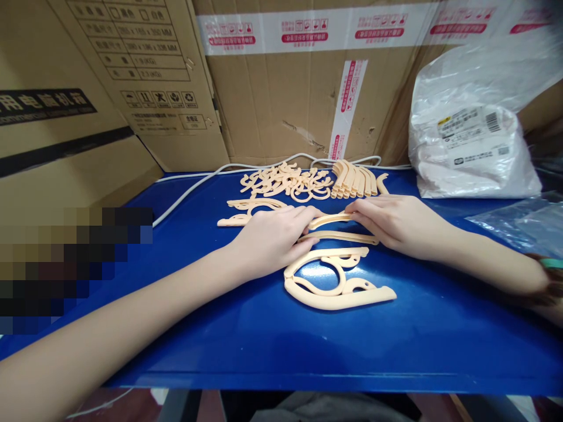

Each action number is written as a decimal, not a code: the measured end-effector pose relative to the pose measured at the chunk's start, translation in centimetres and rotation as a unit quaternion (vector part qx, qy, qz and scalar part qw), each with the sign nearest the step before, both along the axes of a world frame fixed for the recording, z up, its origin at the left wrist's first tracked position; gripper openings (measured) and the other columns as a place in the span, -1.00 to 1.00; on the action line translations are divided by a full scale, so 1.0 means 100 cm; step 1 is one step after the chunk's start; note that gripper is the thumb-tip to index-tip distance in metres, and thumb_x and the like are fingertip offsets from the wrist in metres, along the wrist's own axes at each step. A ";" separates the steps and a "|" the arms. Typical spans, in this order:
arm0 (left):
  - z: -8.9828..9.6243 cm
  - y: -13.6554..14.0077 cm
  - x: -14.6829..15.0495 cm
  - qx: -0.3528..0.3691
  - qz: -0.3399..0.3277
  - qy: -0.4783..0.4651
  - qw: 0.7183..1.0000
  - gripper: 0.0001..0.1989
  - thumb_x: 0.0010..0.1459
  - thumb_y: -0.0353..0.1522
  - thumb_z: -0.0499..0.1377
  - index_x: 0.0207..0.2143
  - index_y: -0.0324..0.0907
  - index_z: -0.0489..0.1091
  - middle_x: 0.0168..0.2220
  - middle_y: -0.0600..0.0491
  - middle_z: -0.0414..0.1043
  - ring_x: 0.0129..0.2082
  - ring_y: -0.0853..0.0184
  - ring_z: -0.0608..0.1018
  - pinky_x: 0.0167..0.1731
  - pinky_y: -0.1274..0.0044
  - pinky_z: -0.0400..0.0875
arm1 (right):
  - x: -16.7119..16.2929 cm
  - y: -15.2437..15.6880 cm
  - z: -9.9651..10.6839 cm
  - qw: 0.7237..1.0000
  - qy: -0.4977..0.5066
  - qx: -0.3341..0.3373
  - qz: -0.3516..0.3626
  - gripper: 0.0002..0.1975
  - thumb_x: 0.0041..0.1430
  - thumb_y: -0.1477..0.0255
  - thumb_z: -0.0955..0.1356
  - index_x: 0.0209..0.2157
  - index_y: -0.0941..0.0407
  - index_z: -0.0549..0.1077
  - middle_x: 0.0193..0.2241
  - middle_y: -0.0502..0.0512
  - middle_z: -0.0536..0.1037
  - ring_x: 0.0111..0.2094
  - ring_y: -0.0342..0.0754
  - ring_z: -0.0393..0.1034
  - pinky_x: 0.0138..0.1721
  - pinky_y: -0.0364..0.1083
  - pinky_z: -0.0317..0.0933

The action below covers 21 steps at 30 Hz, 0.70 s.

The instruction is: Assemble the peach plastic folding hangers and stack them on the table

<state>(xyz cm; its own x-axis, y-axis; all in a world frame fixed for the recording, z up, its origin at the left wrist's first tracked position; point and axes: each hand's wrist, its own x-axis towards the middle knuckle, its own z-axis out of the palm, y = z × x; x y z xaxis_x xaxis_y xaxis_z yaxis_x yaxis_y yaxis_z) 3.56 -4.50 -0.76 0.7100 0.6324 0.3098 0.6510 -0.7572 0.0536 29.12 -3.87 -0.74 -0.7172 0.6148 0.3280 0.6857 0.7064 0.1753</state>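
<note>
A curved, channelled beige plastic hanger arm lies between my two hands, just above the blue table. My left hand has its fingers closed on the left end. At the right end, my right hand pinches it with fingers and thumb. A second long hanger arm rests just in front, its ends partly covered by my hands. Closer to me lies a folding hanger with a round hook in its middle. Another set of joined hanger parts sits behind my left hand, partly hidden.
Loose beige hooks are heaped at the back beside a stack of hanger arms. A white cable runs behind them. Cardboard boxes wall the blue table. A white plastic bag stands at the back right.
</note>
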 end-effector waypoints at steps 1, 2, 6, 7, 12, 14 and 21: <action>0.001 0.000 0.000 0.001 0.008 0.002 1.000 -0.72 0.28 -0.26 0.09 0.00 -0.15 0.29 -0.16 0.06 0.52 -0.16 0.28 0.55 -0.32 0.52 0.33 | 0.000 -0.001 0.000 1.000 0.003 0.001 -0.009 -0.70 0.38 0.38 0.10 -0.19 0.16 0.39 -0.36 0.16 0.58 -0.37 0.01 0.48 -0.39 -0.08 0.21; 0.001 0.000 0.000 0.002 0.016 0.005 1.000 -0.74 0.27 -0.28 0.09 -0.02 -0.16 0.30 -0.19 0.06 0.52 -0.19 0.28 0.55 -0.34 0.53 0.32 | 0.000 -0.002 0.001 1.000 0.006 0.001 -0.020 -0.70 0.37 0.39 0.09 -0.19 0.16 0.39 -0.39 0.16 0.58 -0.39 0.00 0.48 -0.42 -0.09 0.19; 0.003 -0.001 0.000 0.009 0.032 0.015 0.999 -0.84 0.25 -0.30 0.10 -0.17 -0.18 0.31 -0.29 0.08 0.50 -0.29 0.30 0.54 -0.44 0.56 0.23 | -0.001 -0.007 0.005 0.997 0.042 0.003 -0.072 -0.68 0.38 0.32 0.08 -0.20 0.13 0.38 -0.56 0.05 0.51 -0.60 -0.06 0.38 -0.54 -0.11 0.10; 0.003 -0.001 0.000 0.015 0.033 0.014 0.999 -0.83 0.26 -0.28 0.10 -0.17 -0.18 0.32 -0.30 0.08 0.50 -0.31 0.31 0.53 -0.46 0.56 0.21 | -0.001 -0.007 0.006 0.996 0.052 0.002 -0.079 -0.68 0.38 0.28 0.10 -0.21 0.12 0.39 -0.60 0.02 0.49 -0.64 -0.08 0.34 -0.56 -0.12 0.08; 0.003 -0.001 0.000 0.008 0.032 -0.004 0.999 -0.71 0.27 -0.27 0.10 0.00 -0.18 0.28 -0.29 0.08 0.50 -0.28 0.30 0.52 -0.39 0.54 0.26 | -0.001 -0.005 0.007 0.993 0.084 0.000 -0.081 -0.67 0.38 0.23 0.13 -0.21 0.09 0.43 -0.57 0.02 0.53 -0.63 -0.10 0.34 -0.56 -0.14 0.07; 0.004 0.000 -0.001 0.017 0.036 -0.017 0.999 -0.73 0.28 -0.27 0.09 -0.02 -0.19 0.31 -0.26 0.06 0.50 -0.22 0.27 0.51 -0.31 0.50 0.31 | 0.000 -0.004 0.006 0.992 0.100 -0.007 -0.081 -0.70 0.37 0.23 0.15 -0.22 0.09 0.40 -0.49 0.06 0.56 -0.58 -0.08 0.39 -0.53 -0.14 0.11; 0.007 0.022 -0.014 0.094 0.089 -0.061 0.990 -0.66 0.31 -0.22 0.04 -0.02 -0.24 0.40 0.08 -0.12 0.37 0.13 0.13 0.31 0.13 0.27 0.23 | -0.001 -0.005 0.006 0.992 0.103 -0.010 -0.077 -0.77 0.36 0.27 0.17 -0.26 0.09 0.35 -0.45 0.07 0.54 -0.52 -0.08 0.39 -0.50 -0.14 0.14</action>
<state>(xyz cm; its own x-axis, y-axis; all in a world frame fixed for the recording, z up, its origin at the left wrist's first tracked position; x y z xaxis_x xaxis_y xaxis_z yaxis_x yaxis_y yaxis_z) 2.14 -2.33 -0.06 0.5425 0.6671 0.5106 0.7720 -0.6355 0.0100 29.03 -4.39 -0.18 -0.5337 0.7197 0.4441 0.8052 0.5929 0.0067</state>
